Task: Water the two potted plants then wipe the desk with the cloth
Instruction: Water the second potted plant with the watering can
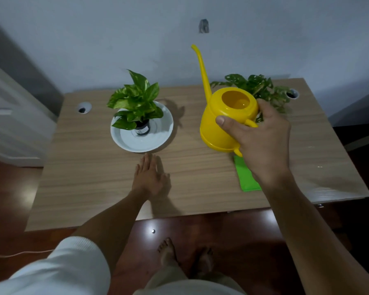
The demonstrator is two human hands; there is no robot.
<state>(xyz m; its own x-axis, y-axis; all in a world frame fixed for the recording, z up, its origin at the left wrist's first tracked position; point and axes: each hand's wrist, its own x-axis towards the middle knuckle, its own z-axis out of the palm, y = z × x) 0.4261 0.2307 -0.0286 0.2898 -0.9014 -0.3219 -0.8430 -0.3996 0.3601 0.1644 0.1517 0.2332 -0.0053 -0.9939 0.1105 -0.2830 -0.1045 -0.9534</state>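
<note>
My right hand [262, 143] grips the handle of a yellow watering can [219, 124], held upright above the wooden desk [94, 177] with its long spout pointing up and away. A green-leaved potted plant [136, 101] stands in a white saucer [158, 133] at the desk's left centre. The second potted plant [258, 85] is at the back right, partly hidden behind the can and my hand. A folded green cloth [246, 177] lies on the desk under my right wrist. My left hand [150, 177] rests flat on the desk, fingers together, just in front of the saucer.
Two round cable holes, one at the left [83, 108] and one at the back right [292, 94], pierce the desk. A pale wall runs behind the desk. My bare feet [168, 252] stand on the dark wooden floor below the front edge.
</note>
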